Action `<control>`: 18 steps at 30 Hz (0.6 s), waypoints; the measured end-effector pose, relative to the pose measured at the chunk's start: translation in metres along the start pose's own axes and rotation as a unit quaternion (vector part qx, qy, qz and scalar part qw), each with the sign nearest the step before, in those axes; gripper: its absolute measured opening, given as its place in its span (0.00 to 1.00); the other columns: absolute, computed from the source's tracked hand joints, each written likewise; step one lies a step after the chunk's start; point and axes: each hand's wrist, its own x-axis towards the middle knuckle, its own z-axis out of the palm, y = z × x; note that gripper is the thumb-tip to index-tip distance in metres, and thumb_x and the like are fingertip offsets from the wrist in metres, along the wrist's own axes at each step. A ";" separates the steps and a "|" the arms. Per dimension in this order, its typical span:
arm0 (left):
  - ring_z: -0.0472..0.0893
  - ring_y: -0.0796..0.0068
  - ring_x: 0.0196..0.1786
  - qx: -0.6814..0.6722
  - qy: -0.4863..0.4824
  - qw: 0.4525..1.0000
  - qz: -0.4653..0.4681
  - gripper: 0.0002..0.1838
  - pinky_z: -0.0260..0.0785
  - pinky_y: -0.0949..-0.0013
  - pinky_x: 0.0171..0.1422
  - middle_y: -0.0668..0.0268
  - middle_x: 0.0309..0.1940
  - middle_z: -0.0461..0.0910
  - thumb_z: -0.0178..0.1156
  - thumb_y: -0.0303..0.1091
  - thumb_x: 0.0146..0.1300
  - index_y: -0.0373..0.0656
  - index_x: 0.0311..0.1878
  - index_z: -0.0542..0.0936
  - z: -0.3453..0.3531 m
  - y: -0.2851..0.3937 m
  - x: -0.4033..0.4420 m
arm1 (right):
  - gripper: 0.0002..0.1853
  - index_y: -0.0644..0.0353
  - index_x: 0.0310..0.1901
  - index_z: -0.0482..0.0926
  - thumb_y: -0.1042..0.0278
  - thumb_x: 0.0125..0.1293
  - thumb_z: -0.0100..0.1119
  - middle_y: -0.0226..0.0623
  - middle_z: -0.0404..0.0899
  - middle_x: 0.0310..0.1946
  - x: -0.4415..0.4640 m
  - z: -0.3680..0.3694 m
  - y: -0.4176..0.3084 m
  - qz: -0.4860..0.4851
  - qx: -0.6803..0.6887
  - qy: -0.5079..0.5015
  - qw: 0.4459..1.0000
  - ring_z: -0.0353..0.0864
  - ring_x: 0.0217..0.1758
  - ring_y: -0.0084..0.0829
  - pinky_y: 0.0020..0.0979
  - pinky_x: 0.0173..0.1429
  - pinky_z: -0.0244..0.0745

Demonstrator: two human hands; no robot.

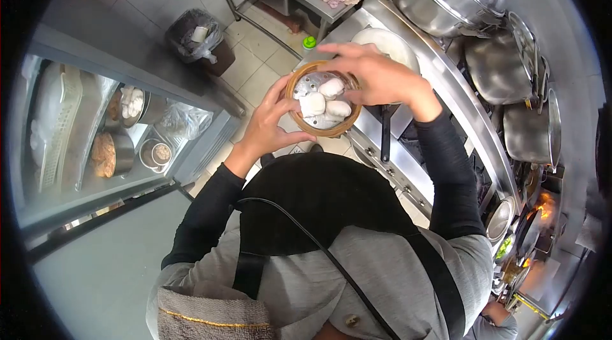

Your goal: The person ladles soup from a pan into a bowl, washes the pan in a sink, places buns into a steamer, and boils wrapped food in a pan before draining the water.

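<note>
A round bamboo steamer basket (298, 118) is held up in front of my chest, with white buns (312, 105) on a perforated liner inside it. My left hand (266, 124) grips the basket's left rim, thumb on the inner side and fingers around the outside. Over the right part of the basket is my right hand (379, 75), its fingers spread and its thumb near the buns at the inner right edge. Whether that thumb touches a bun, I cannot tell.
An open refrigerator (191, 158) with food containers is on the left. A bin (213, 63) stands behind. To the right are a stove with a black-handled pan (386, 133), large steel pots (497, 66), flames (545, 206) and part of another person (496, 327).
</note>
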 end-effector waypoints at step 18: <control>0.72 0.46 0.71 -0.110 -0.235 0.951 0.170 0.52 0.67 0.54 0.72 0.43 0.72 0.65 0.85 0.50 0.41 0.43 0.66 0.65 0.087 0.025 0.168 | 0.14 0.66 0.27 0.78 0.62 0.53 0.67 0.55 0.78 0.22 -0.168 -0.038 -0.016 0.503 -0.027 0.322 0.802 0.82 0.30 0.56 0.45 0.36 0.77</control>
